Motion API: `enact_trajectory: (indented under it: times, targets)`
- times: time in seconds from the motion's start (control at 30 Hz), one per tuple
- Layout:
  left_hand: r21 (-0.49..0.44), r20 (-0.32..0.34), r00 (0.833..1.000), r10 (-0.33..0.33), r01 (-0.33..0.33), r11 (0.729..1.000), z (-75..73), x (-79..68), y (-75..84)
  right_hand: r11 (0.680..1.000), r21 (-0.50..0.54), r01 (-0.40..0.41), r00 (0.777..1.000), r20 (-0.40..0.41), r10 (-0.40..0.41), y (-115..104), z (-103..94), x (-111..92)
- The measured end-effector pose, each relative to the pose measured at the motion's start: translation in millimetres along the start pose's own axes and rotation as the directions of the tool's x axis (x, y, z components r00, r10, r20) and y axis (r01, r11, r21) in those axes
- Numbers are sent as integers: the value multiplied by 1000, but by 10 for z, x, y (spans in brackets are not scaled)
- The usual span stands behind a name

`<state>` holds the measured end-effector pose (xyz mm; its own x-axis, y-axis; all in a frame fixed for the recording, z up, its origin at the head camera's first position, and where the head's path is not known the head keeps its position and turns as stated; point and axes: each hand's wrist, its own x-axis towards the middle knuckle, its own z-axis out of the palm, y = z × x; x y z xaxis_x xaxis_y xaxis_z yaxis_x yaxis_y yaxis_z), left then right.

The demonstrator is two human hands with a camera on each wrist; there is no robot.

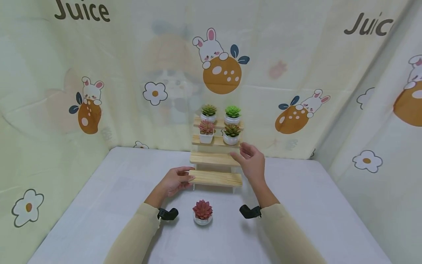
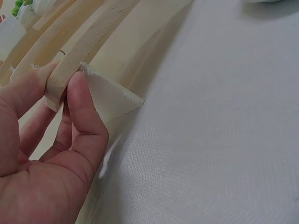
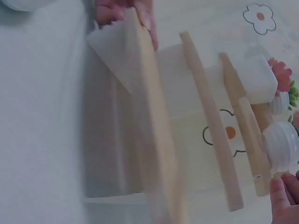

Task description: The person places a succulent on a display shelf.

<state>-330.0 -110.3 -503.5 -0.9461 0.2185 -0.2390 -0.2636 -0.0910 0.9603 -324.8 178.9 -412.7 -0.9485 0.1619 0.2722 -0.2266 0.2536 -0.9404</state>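
A four-step wooden stand (image 1: 215, 158) holds several small potted succulents on its upper two boards. My left hand (image 1: 176, 180) pinches the left end of the lowest board (image 2: 88, 44) between thumb and fingers. Beside the stand's right end is my right hand (image 1: 253, 163), thumb and fingers apart, fingertips near the second board from the top. The round white pot with dark green succulent (image 1: 232, 135) is just above those fingertips; contact cannot be made out. To its left stands a square white pot with pink succulent (image 1: 206, 132). A red succulent (image 1: 202, 212) in a white pot stands in front.
On the top board are an olive-green succulent (image 1: 208, 111) and a bright green succulent (image 1: 232, 112). The white tabletop (image 1: 306, 205) meets a printed curtain (image 1: 125, 55) behind the stand. Black wrist cameras (image 1: 250, 212) jut inward from both sleeves.
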Motion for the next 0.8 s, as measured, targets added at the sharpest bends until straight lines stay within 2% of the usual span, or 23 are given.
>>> enact_trajectory:
  times: [0.37, 0.57, 0.8]
  targets:
    - [-9, -8, 1000, 1, -1, 1000, 10, 5, -20, 984, 176, -3, 999, 37, -4, 213, 55, -540]
    - [-3, -10, 1000, 1, -1, 1000, 8, -8, -23, 972, 233, -18, 998, 59, 5, 316, 160, -868]
    - [13, -12, 1000, -1, 1, 1000, 26, -11, 0, 964, 260, -62, 991, 129, 29, 390, 224, -1161]
